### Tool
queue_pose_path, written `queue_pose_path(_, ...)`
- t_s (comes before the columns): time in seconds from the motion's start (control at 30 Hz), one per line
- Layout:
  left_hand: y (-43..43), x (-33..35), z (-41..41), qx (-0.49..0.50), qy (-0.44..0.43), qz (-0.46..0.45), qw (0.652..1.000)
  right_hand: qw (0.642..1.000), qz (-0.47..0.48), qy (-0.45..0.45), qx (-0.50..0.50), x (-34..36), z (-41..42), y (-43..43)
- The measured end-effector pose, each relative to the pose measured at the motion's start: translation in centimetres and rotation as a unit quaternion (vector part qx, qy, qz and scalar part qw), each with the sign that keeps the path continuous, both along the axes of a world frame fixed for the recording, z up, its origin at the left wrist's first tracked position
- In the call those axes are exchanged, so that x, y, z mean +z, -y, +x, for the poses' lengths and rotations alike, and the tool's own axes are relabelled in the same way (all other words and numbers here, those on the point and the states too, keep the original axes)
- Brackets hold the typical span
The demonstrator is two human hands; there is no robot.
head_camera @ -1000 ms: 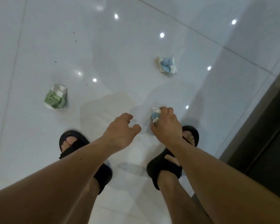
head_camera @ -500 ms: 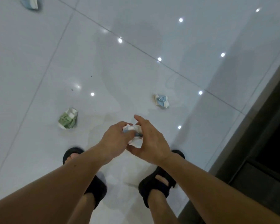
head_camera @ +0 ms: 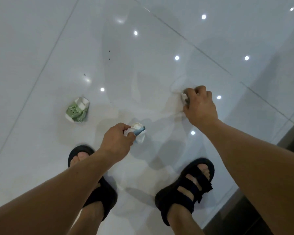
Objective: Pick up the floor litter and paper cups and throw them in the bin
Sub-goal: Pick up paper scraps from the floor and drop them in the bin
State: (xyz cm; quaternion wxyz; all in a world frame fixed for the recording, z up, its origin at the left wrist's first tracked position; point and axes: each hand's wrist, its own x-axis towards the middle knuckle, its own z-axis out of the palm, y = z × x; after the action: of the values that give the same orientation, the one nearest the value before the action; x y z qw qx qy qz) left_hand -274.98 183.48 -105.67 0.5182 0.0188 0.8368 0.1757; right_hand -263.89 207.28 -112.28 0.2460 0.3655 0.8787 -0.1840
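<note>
On my feed, the crumpled blue-and-white cup [head_camera: 139, 133] that both hands shared half a second ago now sits in the left hand [head_camera: 119, 138] alone, fingers curled round it, near centre. The right hand [head_camera: 199, 106] has reached out far right and its fingers are curled on a second cup [head_camera: 184, 97] down at the floor [head_camera: 41, 48]. I judge two cups secured, with the green cup [head_camera: 77, 110] left lying to the left and no bin in sight.

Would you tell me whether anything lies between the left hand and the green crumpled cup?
Nothing visible does; only bare floor separates the left hand from the green crumpled cup. That hand, though, grips a blue-and-white crumpled cup.
</note>
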Motion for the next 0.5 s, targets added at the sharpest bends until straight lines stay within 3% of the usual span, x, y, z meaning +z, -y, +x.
queue_pose_path(0.23,2.0,5.4,-2.1,-0.041,-0.004,0.005,0.999,0.997,-0.074,-0.025,-0.01,6.6,-1.0,5.3)
queue_pose_path(0.5,1.8,22.3,-8.4,-0.028,-0.072,0.061,0.995,0.991,-0.08,-0.072,0.081,25.8,-8.4,8.4)
